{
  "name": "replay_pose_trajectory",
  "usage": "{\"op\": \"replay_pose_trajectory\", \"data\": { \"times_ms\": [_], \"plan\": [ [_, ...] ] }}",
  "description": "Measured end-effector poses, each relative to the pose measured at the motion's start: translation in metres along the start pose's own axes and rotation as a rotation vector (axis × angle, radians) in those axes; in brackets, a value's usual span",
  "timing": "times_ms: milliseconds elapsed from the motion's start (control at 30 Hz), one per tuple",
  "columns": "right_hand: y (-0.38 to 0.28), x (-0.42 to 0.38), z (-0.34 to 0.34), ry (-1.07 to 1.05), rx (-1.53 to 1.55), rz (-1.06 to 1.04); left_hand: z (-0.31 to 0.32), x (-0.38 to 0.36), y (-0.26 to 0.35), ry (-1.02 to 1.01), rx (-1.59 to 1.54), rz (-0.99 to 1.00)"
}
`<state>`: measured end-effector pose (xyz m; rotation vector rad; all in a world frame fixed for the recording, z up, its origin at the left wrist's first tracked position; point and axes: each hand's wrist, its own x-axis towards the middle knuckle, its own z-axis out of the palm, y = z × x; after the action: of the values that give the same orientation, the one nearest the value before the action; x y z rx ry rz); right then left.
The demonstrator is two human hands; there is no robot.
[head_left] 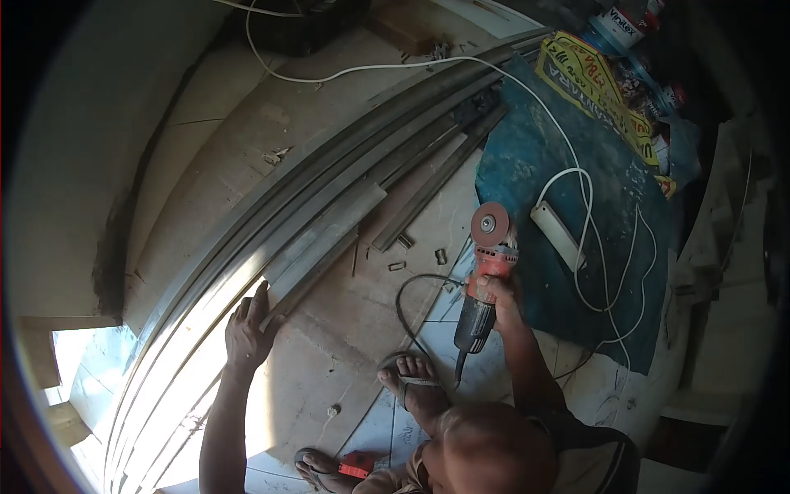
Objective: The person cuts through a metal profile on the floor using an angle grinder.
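My right hand (500, 295) is wrapped round the body of a red and black angle grinder (476, 317). Its round reddish-brown disc (491, 224) points away from me, and a black cord runs from its rear end. Over on the left, my left hand (249, 329) grips the near end of a grey metal tube (329, 243), thumb on one side and fingers on the other. Longer metal bars (304, 191) lie alongside that tube. Several short cut metal pieces (441, 257) are scattered on the board between the tube and the grinder.
A teal sheet (527, 156) at right carries a white power strip (559, 236) and looping white cable. Behind it lie a yellow printed sheet (588, 82) and a labelled bottle (615, 31). A red box-shaped object (356, 464) is by my sandalled feet (424, 395).
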<state>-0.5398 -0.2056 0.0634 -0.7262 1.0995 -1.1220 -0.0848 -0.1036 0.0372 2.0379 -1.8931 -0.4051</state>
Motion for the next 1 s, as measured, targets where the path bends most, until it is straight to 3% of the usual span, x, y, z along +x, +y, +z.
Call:
{"op": "replay_pose_trajectory", "data": {
  "times_ms": [167,300,567,633,667,733,800,933,967,1000],
  "plan": [
    [0.008,0.006,-0.015,-0.009,-0.026,-0.015,0.009,-0.075,-0.091,-0.017,0.116,-0.114],
    [0.007,0.010,-0.009,-0.034,-0.006,-0.050,0.018,-0.073,-0.074,0.011,0.227,-0.080],
    [0.009,0.022,-0.008,-0.158,0.059,0.120,0.045,0.004,0.005,-0.010,0.198,-0.037],
    [-0.006,0.015,0.016,-0.230,0.014,-0.003,0.055,0.027,0.032,-0.058,0.179,-0.077],
    [-0.001,0.015,0.010,-0.203,0.014,0.040,0.063,0.036,0.043,0.002,0.117,-0.064],
    [-0.007,0.013,0.023,-0.211,-0.035,-0.079,0.068,0.048,0.056,0.048,0.046,-0.044],
    [-0.002,0.014,0.015,-0.199,-0.048,-0.085,0.069,0.056,0.063,0.294,-0.032,0.095],
    [0.009,0.020,-0.025,-0.207,-0.133,-0.037,0.046,0.029,0.029,0.161,-0.007,0.031],
    [-0.010,0.004,-0.012,-0.249,-0.306,-0.016,0.045,0.015,0.011,0.157,0.015,0.011],
    [-0.002,0.007,-0.011,-0.117,-0.108,-0.026,0.041,0.000,-0.007,0.106,0.041,-0.008]
  ]
}}
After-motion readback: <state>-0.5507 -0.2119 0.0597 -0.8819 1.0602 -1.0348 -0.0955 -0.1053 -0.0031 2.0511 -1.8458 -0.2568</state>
